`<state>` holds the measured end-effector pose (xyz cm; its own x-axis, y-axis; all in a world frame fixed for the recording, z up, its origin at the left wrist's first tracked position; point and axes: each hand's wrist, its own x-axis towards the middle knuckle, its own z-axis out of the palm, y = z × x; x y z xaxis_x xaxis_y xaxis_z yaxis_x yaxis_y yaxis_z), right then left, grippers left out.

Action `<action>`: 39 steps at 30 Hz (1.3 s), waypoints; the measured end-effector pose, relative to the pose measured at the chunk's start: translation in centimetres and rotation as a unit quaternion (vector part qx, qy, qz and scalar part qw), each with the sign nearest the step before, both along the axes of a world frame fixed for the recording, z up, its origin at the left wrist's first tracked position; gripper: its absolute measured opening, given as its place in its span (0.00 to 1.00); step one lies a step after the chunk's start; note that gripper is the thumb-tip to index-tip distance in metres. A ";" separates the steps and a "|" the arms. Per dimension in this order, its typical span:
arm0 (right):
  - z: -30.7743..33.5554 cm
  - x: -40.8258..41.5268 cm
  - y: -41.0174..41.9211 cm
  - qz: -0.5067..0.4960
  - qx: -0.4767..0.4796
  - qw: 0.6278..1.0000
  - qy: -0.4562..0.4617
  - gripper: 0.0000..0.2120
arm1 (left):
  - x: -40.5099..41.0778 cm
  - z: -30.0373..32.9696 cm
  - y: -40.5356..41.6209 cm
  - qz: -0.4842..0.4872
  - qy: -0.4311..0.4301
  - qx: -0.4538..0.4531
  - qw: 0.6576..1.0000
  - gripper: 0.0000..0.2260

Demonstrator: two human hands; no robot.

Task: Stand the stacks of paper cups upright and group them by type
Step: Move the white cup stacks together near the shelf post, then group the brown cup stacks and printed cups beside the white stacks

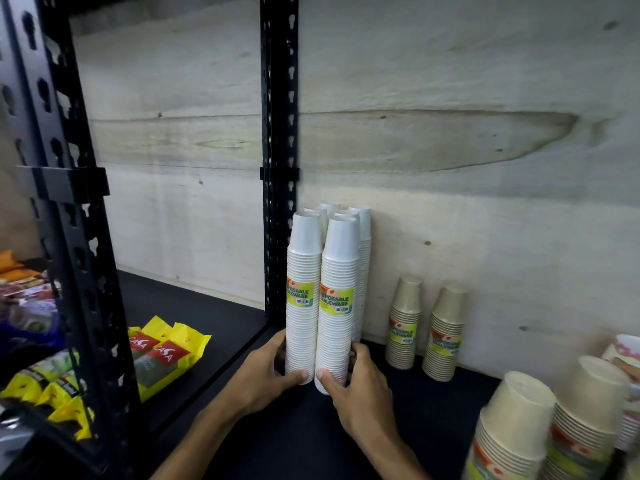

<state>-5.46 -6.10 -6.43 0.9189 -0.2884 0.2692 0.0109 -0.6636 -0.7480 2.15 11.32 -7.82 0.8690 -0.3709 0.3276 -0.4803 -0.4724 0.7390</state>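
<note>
Several tall stacks of white paper cups stand upright in a tight cluster beside the black upright post. My left hand (268, 370) grips the base of the front left white stack (303, 271). My right hand (356, 386) grips the base of the front right white stack (337, 282). Both front stacks carry a green and yellow label. Two shorter beige cup stacks (405, 323) (445, 332) stand upright against the back wall to the right. Two wider beige stacks (512, 427) (585, 410) stand at the lower right, blurred.
The black shelf (433, 403) runs along a pale wooden back wall (450, 168). A black post (278, 150) divides it from the left bay, where yellow and red packets (162, 355) lie. A patterned cup stack (623, 348) shows at the right edge.
</note>
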 end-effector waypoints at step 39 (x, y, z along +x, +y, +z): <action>17.9 -16.4 -10.9 -0.053 -0.149 0.986 -0.052 0.21 | -14.9 11.9 -8.9 -0.015 0.082 0.017 0.996 0.13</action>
<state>-21.83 -17.04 11.44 0.8503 -0.2757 0.4483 -0.0043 -0.8553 -0.5180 -12.72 2.39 4.08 0.8978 -0.4066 0.1690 -0.3692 -0.4861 0.7921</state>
